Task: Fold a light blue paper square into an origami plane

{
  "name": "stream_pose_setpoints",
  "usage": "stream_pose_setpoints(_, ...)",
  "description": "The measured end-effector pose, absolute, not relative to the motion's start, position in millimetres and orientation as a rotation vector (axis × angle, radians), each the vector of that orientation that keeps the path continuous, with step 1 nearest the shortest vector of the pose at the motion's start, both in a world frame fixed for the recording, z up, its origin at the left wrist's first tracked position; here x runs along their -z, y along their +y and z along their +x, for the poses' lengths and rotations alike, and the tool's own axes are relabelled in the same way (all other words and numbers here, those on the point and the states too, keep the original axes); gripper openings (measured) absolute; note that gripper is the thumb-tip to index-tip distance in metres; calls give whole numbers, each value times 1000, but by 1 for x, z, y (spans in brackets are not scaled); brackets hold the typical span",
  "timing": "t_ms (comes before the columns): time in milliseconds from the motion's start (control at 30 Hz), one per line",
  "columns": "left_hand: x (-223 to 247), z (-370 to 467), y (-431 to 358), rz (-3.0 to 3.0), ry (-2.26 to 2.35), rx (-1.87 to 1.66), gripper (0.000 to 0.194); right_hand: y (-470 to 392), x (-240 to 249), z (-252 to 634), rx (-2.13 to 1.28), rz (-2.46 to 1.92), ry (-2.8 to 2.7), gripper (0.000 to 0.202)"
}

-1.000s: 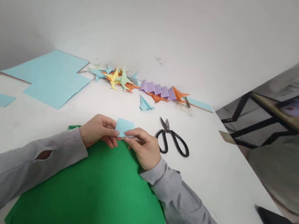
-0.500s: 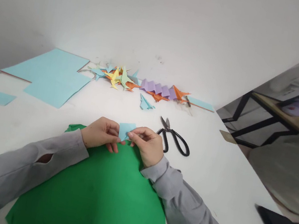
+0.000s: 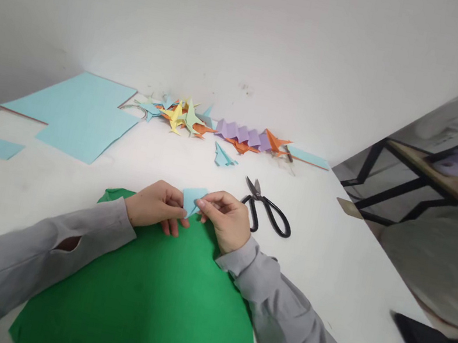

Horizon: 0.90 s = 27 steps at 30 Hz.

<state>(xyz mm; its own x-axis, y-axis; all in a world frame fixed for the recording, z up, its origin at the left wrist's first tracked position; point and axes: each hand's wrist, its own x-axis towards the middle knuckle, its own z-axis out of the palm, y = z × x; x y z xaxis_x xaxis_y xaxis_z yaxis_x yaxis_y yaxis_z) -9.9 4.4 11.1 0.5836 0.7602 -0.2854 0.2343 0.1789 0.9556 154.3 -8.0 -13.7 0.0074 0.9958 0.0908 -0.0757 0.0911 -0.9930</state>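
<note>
Shifted slightly right since a second ago, your left hand [image 3: 155,206] clamps thumb and fingers on the lower left of the small blue paper [image 3: 193,195], which now tapers downward. Your right hand [image 3: 226,222] pinches its right side. You hold it at the far edge of the green sheet [image 3: 144,298], left of the scissors [image 3: 257,196].
</note>
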Motion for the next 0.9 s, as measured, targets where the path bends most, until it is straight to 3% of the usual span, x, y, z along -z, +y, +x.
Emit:
stream_pose_setpoints(600, -11, -7, 3, 1410, 920, -434, 15, -7, 14, 152, -1185, -1039, -1134, 26)
stream_pose_setpoints(900, -14, -11, 7, 1168, 925, -528, 18, -5, 14, 159, -1557, -848, -969, 27)
